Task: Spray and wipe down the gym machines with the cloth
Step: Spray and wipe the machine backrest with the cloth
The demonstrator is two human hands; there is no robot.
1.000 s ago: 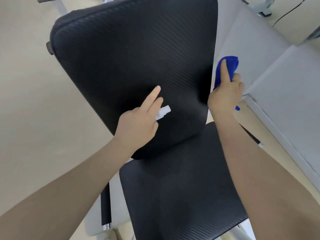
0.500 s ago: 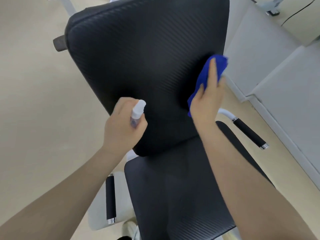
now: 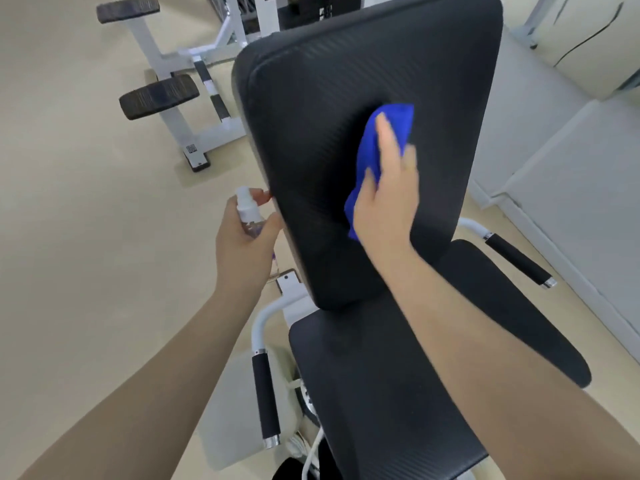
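Right hand: right hand [image 3: 388,199] lies flat, fingers straight, pressing the blue cloth [image 3: 375,150] against the black backrest [image 3: 329,98], mid-pad.
Left hand: left hand [image 3: 244,244] curls round a small spray bottle [image 3: 248,211], held upright just beside the backrest's left edge.
Seat: black seat pad [image 3: 381,393] sits below the backrest, under the right forearm.
Handles: black-gripped handles [image 3: 266,400] flank the seat.
Beyond: white bench frame [image 3: 180,109] with dark rollers stands on the beige floor [image 3: 69,237].
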